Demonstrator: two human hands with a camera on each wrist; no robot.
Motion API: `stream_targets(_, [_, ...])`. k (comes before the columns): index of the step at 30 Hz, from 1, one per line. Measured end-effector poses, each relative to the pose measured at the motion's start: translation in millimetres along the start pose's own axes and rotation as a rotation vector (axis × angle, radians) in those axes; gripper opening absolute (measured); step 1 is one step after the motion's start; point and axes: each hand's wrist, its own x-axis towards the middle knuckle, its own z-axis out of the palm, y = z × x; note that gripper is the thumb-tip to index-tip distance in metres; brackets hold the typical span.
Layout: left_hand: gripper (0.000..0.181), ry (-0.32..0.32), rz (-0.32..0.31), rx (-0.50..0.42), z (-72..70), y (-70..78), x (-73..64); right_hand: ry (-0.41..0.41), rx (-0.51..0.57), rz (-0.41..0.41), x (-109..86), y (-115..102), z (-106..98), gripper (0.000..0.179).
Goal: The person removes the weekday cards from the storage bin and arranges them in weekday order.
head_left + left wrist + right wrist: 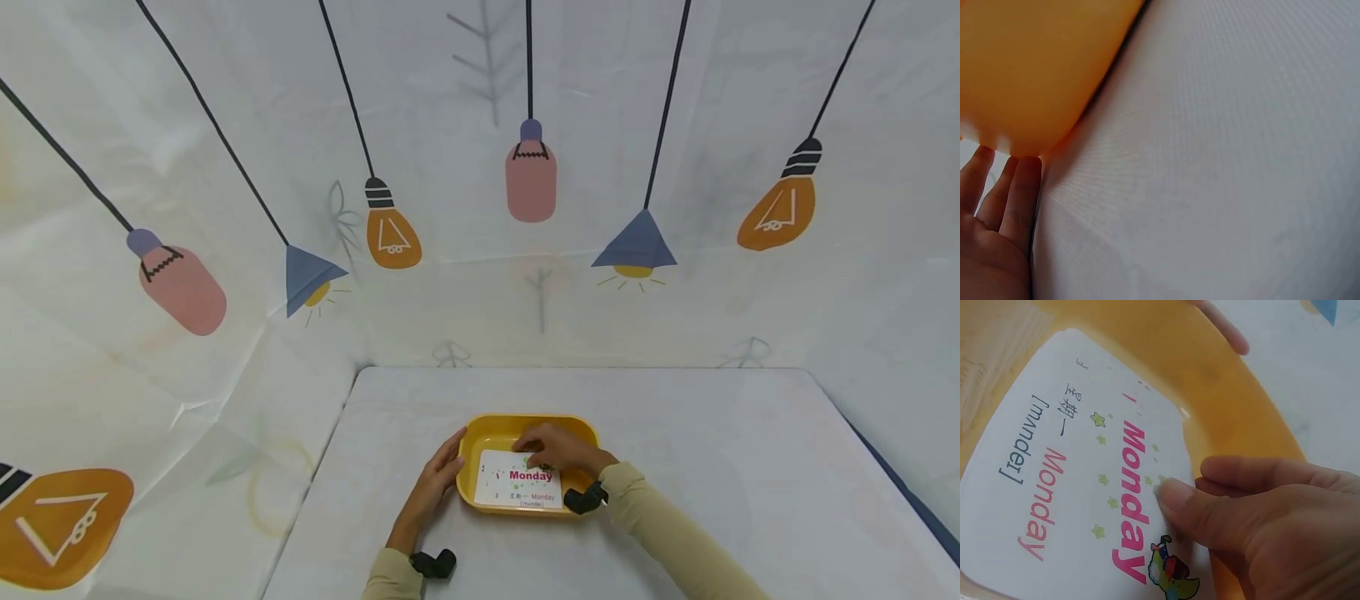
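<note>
A white flash card (491,485) printed "Monday" in pink lies in a shallow yellow tray (525,512) on the table. My right hand (558,448) pinches the card's far edge, the thumb on its printed face and the other fingers at the edge, partly hidden behind it. The right wrist view shows the card (1054,506) close up, with green stars, Chinese characters and a small cartoon figure beside the thumb. At the tray's left end, my left hand (433,483) rests against the rim. Its straight fingers (1022,200) touch the tray's outer wall in the left wrist view.
The white table (675,417) extends around the tray on all sides. A pale wall sheet (465,308) printed with hanging lamps and bulbs rises behind and to the left of it. Both wrists wear small black devices, the left one (435,564) close over the table.
</note>
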Motion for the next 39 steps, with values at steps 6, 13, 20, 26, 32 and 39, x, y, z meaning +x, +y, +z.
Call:
stream_targets(6, [0.052, 0.0, 0.007, -0.004, 0.0, 0.8, -0.8, 0.04, 0.013, -0.022, -2.1, -3.5, -2.7, 0.021])
stream_targets(13, [0.052, -0.004, -0.001, -0.035, 0.7, -1.0, -0.6, 0.063, 0.096, 0.033, -2.4, -2.1, -2.9, 0.019])
stream_targets(20, [0.052, 0.011, -0.003, -0.02, 1.0, -1.8, -0.6, 0.035, 0.232, 0.102, -2.3, -4.0, -6.4, 0.018])
stream_targets(26, [0.052, 0.013, 0.001, -0.023, 0.9, -1.5, -2.2, -0.011, 0.364, 0.135, -5.3, -9.8, -9.4, 0.018])
stream_targets(32, [0.052, 0.01, 0.006, -0.024, 1.8, 0.4, -3.1, -0.082, 0.359, 0.172, -9.7, -13.5, -9.4, 0.03])
stream_targets(39, [0.054, -0.002, 0.02, -0.028, 0.8, -2.1, -2.8, -0.08, 0.408, 0.188, -14.5, -17.5, -14.1, 0.034])
